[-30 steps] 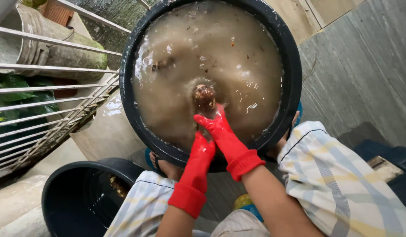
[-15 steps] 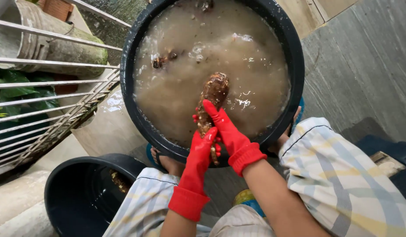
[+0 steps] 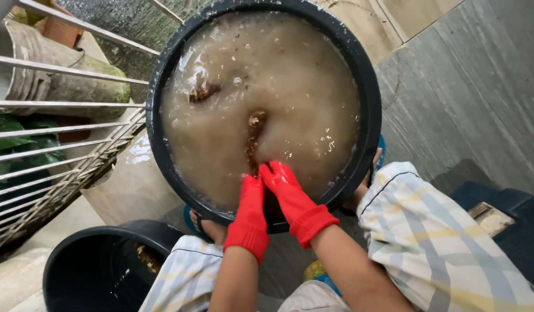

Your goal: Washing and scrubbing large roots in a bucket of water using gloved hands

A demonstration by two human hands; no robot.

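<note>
Gripping a brown lump [image 3: 254, 138] in murky water, both red-gloved hands [image 3: 273, 190] side by side.

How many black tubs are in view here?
2. The big tub of murky water sits ahead of both gloved hands; a smaller tub stands lower left, beside the person's knee. Others may lie off-frame.

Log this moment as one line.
left hand: gloved, dipped in murky water | right hand: gloved, on brown object | black tub: full
</note>
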